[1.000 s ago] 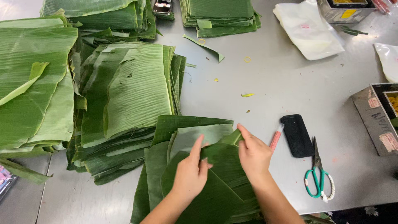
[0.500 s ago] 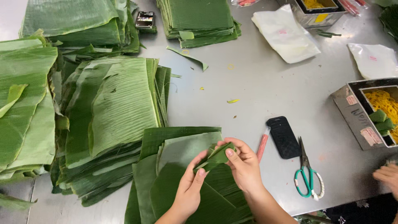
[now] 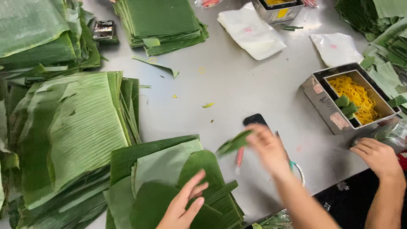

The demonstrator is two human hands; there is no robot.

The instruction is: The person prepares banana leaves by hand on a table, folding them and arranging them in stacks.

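My left hand [image 3: 183, 207] lies flat with fingers apart on a pile of cut banana leaves [image 3: 169, 178] at the near edge of the grey table [image 3: 237, 85]. My right hand [image 3: 266, 148], blurred by motion, is raised to the right of the pile and grips a small folded strip of leaf [image 3: 234, 143]. Under and beside it lie a black phone [image 3: 255, 119], a red pen [image 3: 240, 157] and green-handled scissors [image 3: 296, 169], mostly hidden.
A large stack of whole banana leaves [image 3: 76, 131] fills the left. More leaf stacks [image 3: 161, 23] stand at the back. A metal box of yellow rubber bands [image 3: 354, 97] sits at right, with another person's hand [image 3: 377, 154] near it. White plastic bags [image 3: 250, 32] lie behind.
My right hand has lifted the folded leaf strip off the pile and swung it right. The view has shifted right, bringing in the box of rubber bands and another person's hand.
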